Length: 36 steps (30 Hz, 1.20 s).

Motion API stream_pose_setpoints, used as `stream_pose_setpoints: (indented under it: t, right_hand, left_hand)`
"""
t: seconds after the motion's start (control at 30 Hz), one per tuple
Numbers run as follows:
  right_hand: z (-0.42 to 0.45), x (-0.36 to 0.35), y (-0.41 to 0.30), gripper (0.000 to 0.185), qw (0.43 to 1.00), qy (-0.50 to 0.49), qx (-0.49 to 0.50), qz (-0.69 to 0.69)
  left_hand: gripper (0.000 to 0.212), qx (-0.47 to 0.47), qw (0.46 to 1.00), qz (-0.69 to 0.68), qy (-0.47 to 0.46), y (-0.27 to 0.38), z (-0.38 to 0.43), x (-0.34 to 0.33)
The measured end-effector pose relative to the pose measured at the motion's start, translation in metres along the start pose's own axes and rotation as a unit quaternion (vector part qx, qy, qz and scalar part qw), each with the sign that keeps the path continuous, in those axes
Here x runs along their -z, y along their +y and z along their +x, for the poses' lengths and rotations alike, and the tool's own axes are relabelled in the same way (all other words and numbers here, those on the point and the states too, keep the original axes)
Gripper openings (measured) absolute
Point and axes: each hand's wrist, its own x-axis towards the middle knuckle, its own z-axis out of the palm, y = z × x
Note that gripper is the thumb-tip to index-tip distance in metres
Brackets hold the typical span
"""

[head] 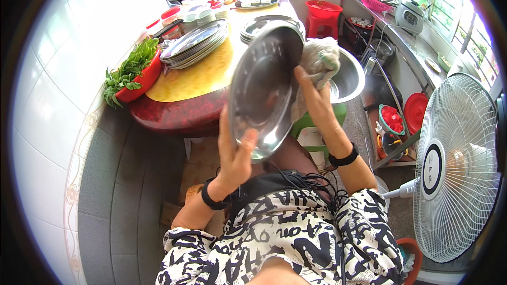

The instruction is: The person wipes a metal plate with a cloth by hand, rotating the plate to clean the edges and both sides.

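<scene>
A shiny stainless-steel dish point(263, 83) with a wide rim is held up, tilted, in front of me. My left hand point(237, 152) grips its lower left rim, the thumb over the inner side. In my right hand point(317, 101) is a bunched, pale cloth point(321, 57), at the dish's right edge. Part of the cloth hangs behind the rim, and whether it presses on the dish is hard to see. Beyond the right hand, a steel basin point(350, 73) sits over a green plastic stool point(339, 114). Steel plates point(194, 43) are stacked on the table to the left.
A second plate stack point(248, 31) is behind the dish on the yellow-and-red table point(186, 111). Leafy greens point(132, 67) fill a red basin point(138, 87) at its left edge. A standing fan point(455, 170) is close on my right, below a metal counter point(412, 43) holding a rice cooker point(410, 16).
</scene>
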Motion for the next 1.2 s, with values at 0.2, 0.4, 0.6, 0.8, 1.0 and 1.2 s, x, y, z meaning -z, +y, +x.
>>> stream_pose_setpoints:
  t: [0.2, 0.4, 0.6, 0.8, 1.0, 1.2]
  right_hand:
    - [-0.016, -0.006, 0.005, 0.044, 0.997, -0.068, -0.013, 0.023]
    - [-0.043, 0.006, 0.02, 0.065, 0.953, -0.27, 0.112, 0.077]
    - [-0.063, -0.031, -0.009, 0.078, 0.876, -0.422, 0.228, -0.056]
    - [-0.064, -0.049, 0.007, 0.064, 0.81, -0.418, 0.381, -0.157]
    - [-0.045, -0.049, 0.02, 0.058, 0.809, -0.401, 0.392, -0.176]
    - [-0.013, -0.024, 0.027, 0.048, 0.797, -0.321, 0.407, -0.31]
  left_hand:
    - [0.072, -0.051, 0.99, 0.072, -0.111, -0.009, -0.001, -0.013]
    - [0.08, -0.123, 0.979, 0.132, -0.096, -0.005, -0.001, -0.006]
    - [0.058, 0.018, 0.994, -0.104, -0.005, -0.013, -0.004, 0.013]
    - [0.064, 0.003, 0.985, -0.157, 0.069, -0.04, -0.011, 0.042]
    - [0.064, -0.014, 0.983, -0.1, 0.153, 0.018, 0.006, 0.053]
    - [0.059, -0.152, 0.964, 0.172, 0.132, 0.006, 0.006, 0.071]
